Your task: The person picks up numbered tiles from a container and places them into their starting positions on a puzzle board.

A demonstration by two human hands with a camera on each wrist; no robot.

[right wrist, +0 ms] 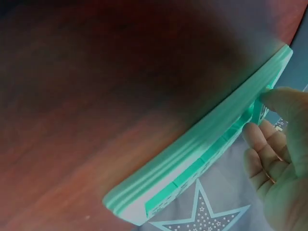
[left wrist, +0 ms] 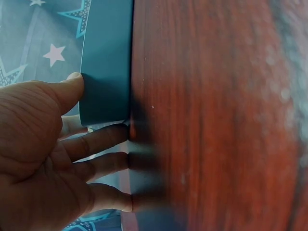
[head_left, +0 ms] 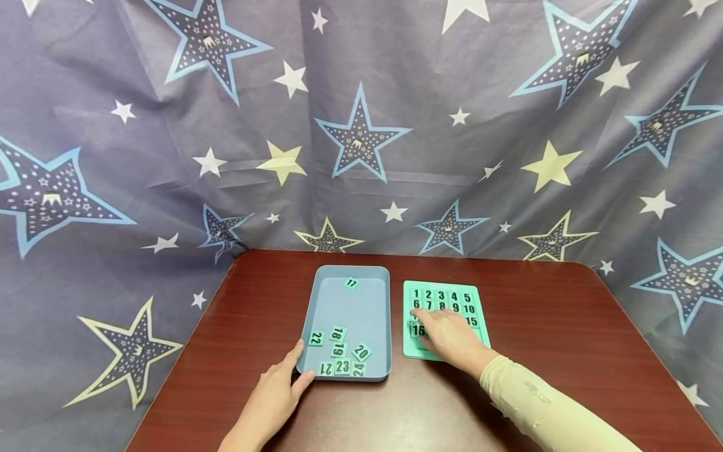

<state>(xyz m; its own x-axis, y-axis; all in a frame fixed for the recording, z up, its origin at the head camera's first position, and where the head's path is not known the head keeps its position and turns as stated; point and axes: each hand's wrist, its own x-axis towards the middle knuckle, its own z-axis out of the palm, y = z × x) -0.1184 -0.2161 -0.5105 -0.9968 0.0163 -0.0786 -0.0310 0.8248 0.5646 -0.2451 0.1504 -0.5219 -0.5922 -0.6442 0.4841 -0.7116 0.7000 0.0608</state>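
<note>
My left hand (head_left: 273, 389) rests at the near left corner of a blue-grey tray (head_left: 384, 314). Its thumb touches the front wall and a fingertip the left side; the other fingers extend loosely beside the table surface in the left wrist view. Inside the tray lie several loose green number tiles, among them 17 (head_left: 351, 282), 22 (head_left: 316, 338) and 20 (head_left: 361, 352). Over a green number board (head_left: 414, 351) at the right, my right hand (head_left: 454, 336) pinches tile 16 (head_left: 418, 330) between thumb and finger at the row below 11–15. The hand hides part of that area.
Tray and board stand side by side on a dark red-brown wooden table (head_left: 542, 314), with a narrow gap between them. A grey star-patterned cloth (head_left: 395, 150) hangs behind the table and around its sides.
</note>
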